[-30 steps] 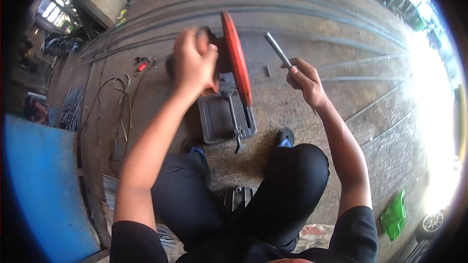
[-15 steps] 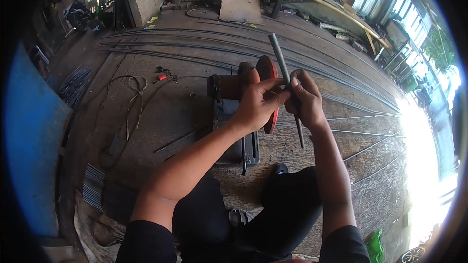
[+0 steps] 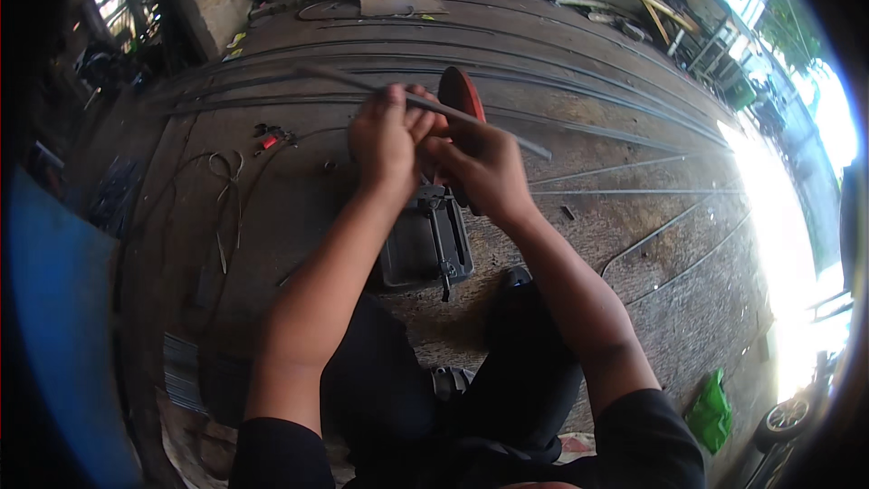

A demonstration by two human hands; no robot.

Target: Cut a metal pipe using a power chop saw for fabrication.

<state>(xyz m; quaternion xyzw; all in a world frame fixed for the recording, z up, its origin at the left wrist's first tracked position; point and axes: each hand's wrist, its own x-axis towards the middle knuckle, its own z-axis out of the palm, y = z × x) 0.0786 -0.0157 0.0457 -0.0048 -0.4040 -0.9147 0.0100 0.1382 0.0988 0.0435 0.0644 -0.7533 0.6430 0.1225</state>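
Observation:
A slim grey metal rod (image 3: 450, 111) lies slantwise across both hands, blurred at its far left end. My left hand (image 3: 385, 145) is closed around it near the middle, the thumb up against it. Close by on the right, my right hand (image 3: 486, 170) is closed on the rod too, its fingers partly hidden. Just beyond and below the hands stands a cut-off saw with a red-faced disc (image 3: 460, 95). My hands cover most of its motor. The saw's dark metal base (image 3: 425, 249), with a clamp screw, shows between my forearms and knees.
Long thin metal bars (image 3: 579, 127) stretch across the floor behind the saw. A looped cord (image 3: 226, 177) and a small red item (image 3: 269, 142) lie at the left. A blue panel (image 3: 59, 308) stands far left; a green bag (image 3: 711, 412) lies lower right.
Both hands have moved left with the rod, which has turned from nearly upright to a shallow slant. The whole view has shifted a little.

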